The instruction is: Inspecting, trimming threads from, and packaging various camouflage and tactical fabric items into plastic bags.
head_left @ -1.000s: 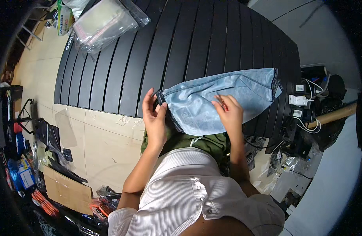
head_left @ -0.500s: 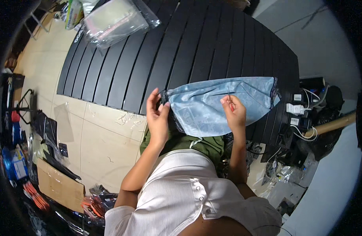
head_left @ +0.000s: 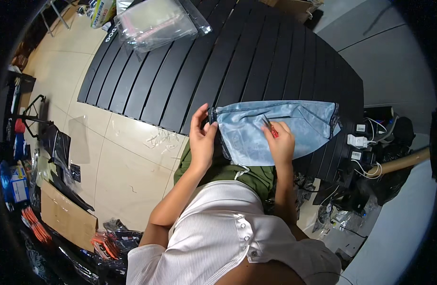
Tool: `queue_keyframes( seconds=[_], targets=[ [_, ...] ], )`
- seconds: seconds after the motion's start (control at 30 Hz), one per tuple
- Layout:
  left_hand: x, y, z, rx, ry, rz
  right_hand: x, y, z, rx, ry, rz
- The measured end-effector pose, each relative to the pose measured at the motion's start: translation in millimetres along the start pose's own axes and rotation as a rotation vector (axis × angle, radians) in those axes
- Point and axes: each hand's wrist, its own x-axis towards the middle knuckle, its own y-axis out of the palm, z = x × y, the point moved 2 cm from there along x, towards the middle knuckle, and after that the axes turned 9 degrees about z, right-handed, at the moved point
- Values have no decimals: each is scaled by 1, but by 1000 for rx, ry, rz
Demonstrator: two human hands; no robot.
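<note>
A light blue piece of cloth [head_left: 247, 140], perhaps a fabric sleeve or bag, lies across the near edge of the black slatted table [head_left: 180, 85]. Its two ends have dark stitched hems, and creases run along its length. At its left end my left hand [head_left: 202, 142] pinches the dark hem between thumb and fingers. Over the middle of the cloth, my right hand [head_left: 282, 146] is closed around small red-handled snips [head_left: 274, 131]. Their metal blades point up and left, above the fabric. Whether the blades touch the cloth I cannot tell.
Clear plastic bags [head_left: 154, 23] lie at the table's far left. Power adapters with white cables [head_left: 358, 141] stand by its right edge, near a cardboard tube [head_left: 403, 160]. A flattened cardboard box [head_left: 66, 213] and plastic-wrapped goods lie on the floor at left.
The view has shifted slightly. My right hand has turned, so the snips now point more to the left and lie nearer the cloth's hemmed left end. My left hand keeps the hem.
</note>
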Motion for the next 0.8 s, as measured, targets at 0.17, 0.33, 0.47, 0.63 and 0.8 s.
queue_keyframes(
  seconds=[0.17,0.33,0.47,0.63,0.8],
  targets=[
    [-1,1,-1,-6,43,-3,-1,2,-11,72,31,-18],
    [0,0,-1,-44,23,16,1,-1,-34,625,208,-1],
    [3,-1,-2,-39,39,2,0,-14,-39,556,274,-5],
    [3,-7,0,20,127,51,0,-12,7,693,263,-94],
    [2,6,6,346,240,45,-16,23,108,574,-168,102]
  ],
)
